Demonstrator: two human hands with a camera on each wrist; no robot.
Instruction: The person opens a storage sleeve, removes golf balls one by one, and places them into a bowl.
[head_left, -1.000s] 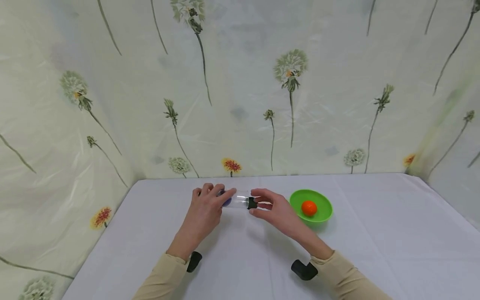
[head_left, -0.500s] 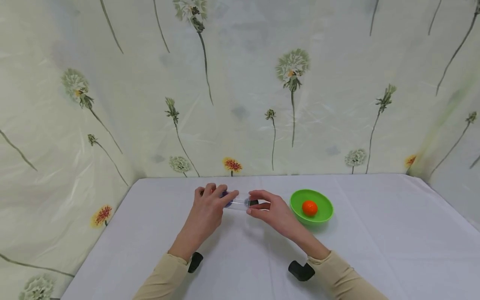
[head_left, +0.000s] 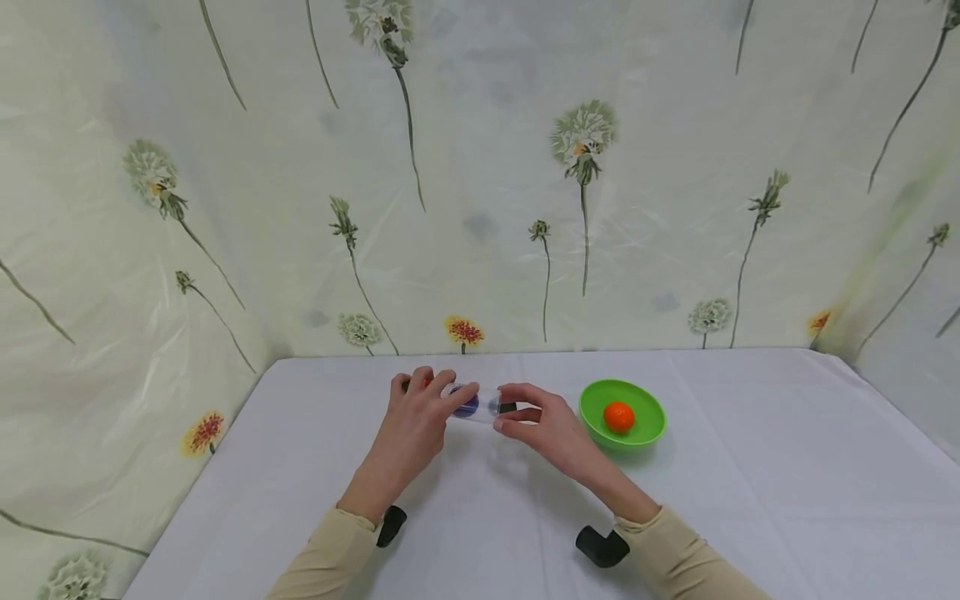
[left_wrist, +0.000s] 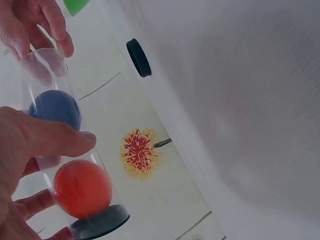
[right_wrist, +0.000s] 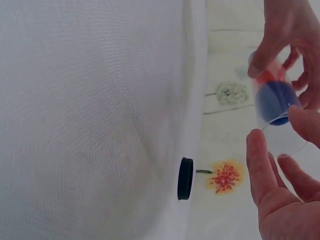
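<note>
My left hand (head_left: 411,421) grips a clear tube (head_left: 486,406) sideways above the table. Inside it a blue ball (left_wrist: 56,110) sits nearer the open mouth, with a red ball (left_wrist: 82,189) behind it against a dark end cap (left_wrist: 101,221). At the mouth my right hand (head_left: 553,427) has its bent fingers and thumb around the rim, as the right wrist view shows too; how firmly they hold is unclear. A loose dark cap (right_wrist: 185,179) lies on the table near the tube's mouth, partly hidden by my right fingers in the head view.
To the right of my right hand stands a green bowl (head_left: 654,425) with an orange ball (head_left: 619,417) in it. The white-covered table (head_left: 765,467) ends at a flower-printed backdrop (head_left: 487,250). A black wrist device (head_left: 602,546) shows beside the right sleeve.
My right hand has moved slightly left onto the tube's mouth and stayed there. Within the tube the blue ball has rolled right, towards the open end.
</note>
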